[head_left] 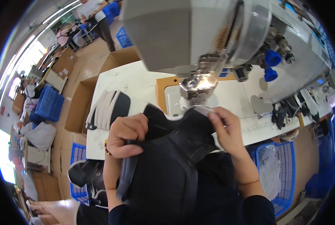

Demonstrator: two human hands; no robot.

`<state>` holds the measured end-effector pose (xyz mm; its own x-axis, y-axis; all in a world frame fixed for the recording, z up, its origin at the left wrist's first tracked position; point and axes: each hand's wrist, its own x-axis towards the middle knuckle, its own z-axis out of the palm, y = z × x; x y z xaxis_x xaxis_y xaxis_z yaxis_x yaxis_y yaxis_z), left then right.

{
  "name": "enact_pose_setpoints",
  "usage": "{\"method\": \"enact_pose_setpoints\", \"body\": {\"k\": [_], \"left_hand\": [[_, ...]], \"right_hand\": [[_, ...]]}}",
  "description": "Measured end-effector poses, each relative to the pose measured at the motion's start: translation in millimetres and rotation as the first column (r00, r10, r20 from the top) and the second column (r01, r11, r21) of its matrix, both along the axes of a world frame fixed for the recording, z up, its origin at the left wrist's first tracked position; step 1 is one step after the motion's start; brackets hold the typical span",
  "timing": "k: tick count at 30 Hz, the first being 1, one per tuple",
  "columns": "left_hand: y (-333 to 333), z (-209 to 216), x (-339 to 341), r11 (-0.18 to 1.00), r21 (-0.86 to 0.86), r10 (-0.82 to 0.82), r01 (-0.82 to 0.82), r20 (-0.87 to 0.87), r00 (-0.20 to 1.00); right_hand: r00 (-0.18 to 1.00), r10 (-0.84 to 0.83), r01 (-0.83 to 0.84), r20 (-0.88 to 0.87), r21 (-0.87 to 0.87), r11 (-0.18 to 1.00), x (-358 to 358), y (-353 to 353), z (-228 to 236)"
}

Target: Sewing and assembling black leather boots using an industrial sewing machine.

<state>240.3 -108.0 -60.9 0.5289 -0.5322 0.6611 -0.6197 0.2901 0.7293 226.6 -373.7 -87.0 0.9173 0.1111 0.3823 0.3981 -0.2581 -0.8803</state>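
Note:
Both hands hold up a black sewn fabric piece (197, 125) in front of the sewing machine (199, 88). It looks like a shoe upper, though its full shape is hard to make out against my dark clothing. My left hand (128, 135), with a beaded bracelet at the wrist, is closed on its left side. Thumb and fingers of my right hand (227, 127) pinch the right edge, where a pale strip shows. The curved far edge lies close to the machine's lit needle area; whether they touch I cannot tell.
A stack of grey and black curved pieces (108, 110) lies left on the white table (137, 80). Blue baskets (77, 153) flank me, the left with black-and-white shoe parts, the right with clear plastic. Cardboard boxes (79, 103) stand beyond the table's left edge. Other people are farther back.

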Motion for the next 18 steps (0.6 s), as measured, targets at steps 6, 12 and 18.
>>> {"method": "enact_pose_setpoints", "body": {"k": [6,12,18], "left_hand": [[-15.0,-64.8,29.5,0.749,0.588,0.233,-0.307,0.199,0.952],[-36.9,-58.2,17.3,0.655,0.608,0.354,-0.448,0.277,0.893],[-51.3,-47.1,3.6,0.640,0.604,0.362,-0.476,0.309,0.879]], "right_hand": [[0.994,-0.072,0.063,-0.083,-0.106,0.992,39.2,-33.3,-33.3],[0.998,-0.016,0.012,-0.065,-0.070,0.997,67.4,-41.5,-38.2],[1.000,0.015,-0.017,-0.022,-0.090,0.996,67.3,-37.0,-26.5]]}}
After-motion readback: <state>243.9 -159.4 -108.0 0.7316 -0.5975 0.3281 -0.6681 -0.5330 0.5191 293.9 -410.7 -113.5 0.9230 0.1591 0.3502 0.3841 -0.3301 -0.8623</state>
